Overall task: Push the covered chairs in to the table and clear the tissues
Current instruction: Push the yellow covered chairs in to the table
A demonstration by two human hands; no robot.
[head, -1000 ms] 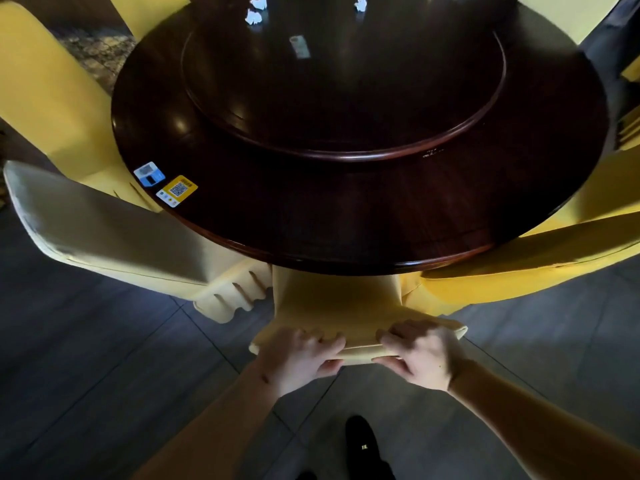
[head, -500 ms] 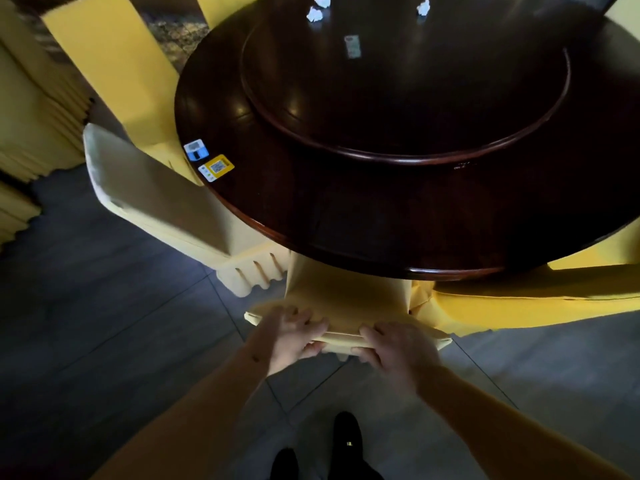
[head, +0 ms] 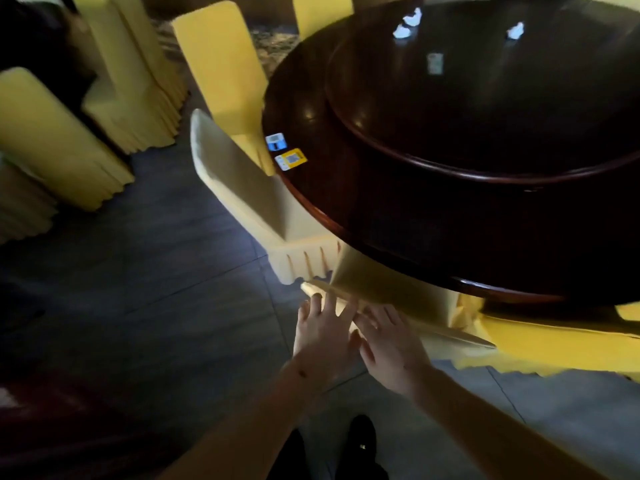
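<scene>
A yellow-covered chair (head: 391, 289) stands tucked under the near edge of the round dark wooden table (head: 381, 202). My left hand (head: 323, 329) and my right hand (head: 389, 336) lie side by side at the top edge of its backrest, fingers spread and straight, no longer gripping it. White crumpled tissues (head: 407, 26) lie on the raised turntable (head: 485, 109) at the far side, with another tissue (head: 516, 31) to their right.
More covered chairs ring the table: one pale chair (head: 239, 188) at the left, one yellow chair (head: 554, 344) at the right. Further yellow chairs (head: 52, 140) stand apart at the far left. Stickers (head: 285, 152) sit on the table's rim. My dark shoes (head: 360, 445) show below.
Both hands have let go of the chair's backrest and opened, drawing close together. The view has swung left, so the table sits further right and more chairs appear on the left.
</scene>
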